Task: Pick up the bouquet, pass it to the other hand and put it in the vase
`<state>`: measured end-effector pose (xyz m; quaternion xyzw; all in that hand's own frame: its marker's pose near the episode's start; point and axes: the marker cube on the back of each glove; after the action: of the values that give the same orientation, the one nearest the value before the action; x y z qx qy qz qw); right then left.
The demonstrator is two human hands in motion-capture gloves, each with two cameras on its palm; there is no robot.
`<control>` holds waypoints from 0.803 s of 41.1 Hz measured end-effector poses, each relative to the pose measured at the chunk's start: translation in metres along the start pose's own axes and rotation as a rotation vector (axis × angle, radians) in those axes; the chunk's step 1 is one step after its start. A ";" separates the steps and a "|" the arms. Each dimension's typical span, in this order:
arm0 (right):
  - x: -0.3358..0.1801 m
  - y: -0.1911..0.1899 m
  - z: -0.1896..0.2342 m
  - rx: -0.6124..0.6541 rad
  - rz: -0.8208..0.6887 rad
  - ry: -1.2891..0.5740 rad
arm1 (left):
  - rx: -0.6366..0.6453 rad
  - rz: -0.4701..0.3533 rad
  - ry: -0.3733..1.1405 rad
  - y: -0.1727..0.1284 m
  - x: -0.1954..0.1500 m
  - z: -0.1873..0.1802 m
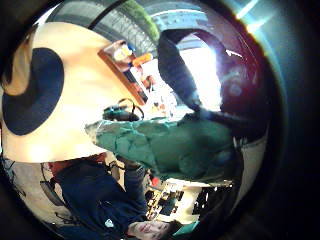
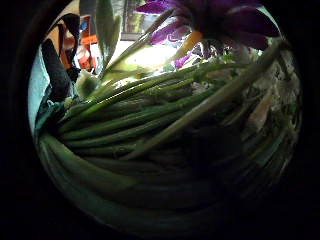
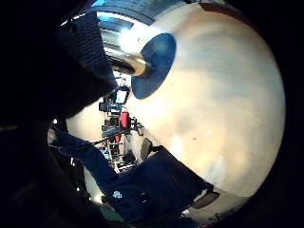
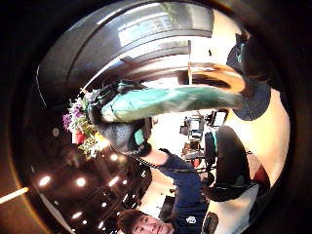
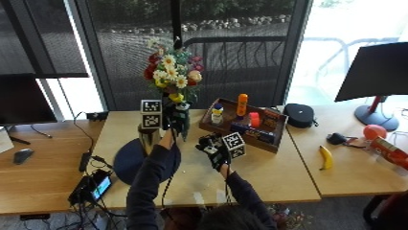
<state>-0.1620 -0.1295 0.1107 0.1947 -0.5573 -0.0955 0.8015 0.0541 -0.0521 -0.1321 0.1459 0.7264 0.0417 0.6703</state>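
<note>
Black-gloved left hand [image 5: 172, 117], raised at frame centre-left, grips the red, white and yellow flower bouquet [image 5: 171, 69] by its green-wrapped stems above the brass vase [image 5: 148, 135]. Right hand [image 5: 213, 148] hovers loosely curled, holding nothing, beside a wooden tray [image 5: 271, 139] on the surface [image 5: 267, 172].

Outside view: camera above and behind the person, facing down over the table [image 5: 280, 177] toward the windows. Left thumb-side palm view: pressed close against the bouquet [image 2: 165, 120], whose stems fill it. Left little-finger-side view: faces along the green wrap [image 1: 170, 142] toward the tabletop and the dark round mat [image 1: 32, 92]. Right thumb-side view: looks from a distance at the left hand [image 4: 124, 134] gripping the bouquet. Right little-finger-side view: faces the tabletop, sharing the mat and table with the left view.
</note>
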 end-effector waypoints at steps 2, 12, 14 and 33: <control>-0.012 0.011 -0.004 -0.103 0.071 -0.102 | 0.036 0.013 -0.003 -0.002 0.014 -0.009; -0.009 0.012 -0.030 -0.135 0.154 -0.164 | 0.259 0.093 -0.047 -0.017 0.088 -0.054; -0.006 0.012 -0.036 -0.110 0.151 -0.145 | 0.306 0.100 -0.068 -0.017 0.097 -0.062; 0.044 -0.011 -0.099 0.352 0.153 0.282 | 0.469 0.046 -0.082 -0.080 0.061 -0.130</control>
<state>-0.0534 -0.1353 0.1134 0.3001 -0.4611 0.0923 0.8299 -0.0904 -0.0946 -0.1990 0.3156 0.6848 -0.1190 0.6459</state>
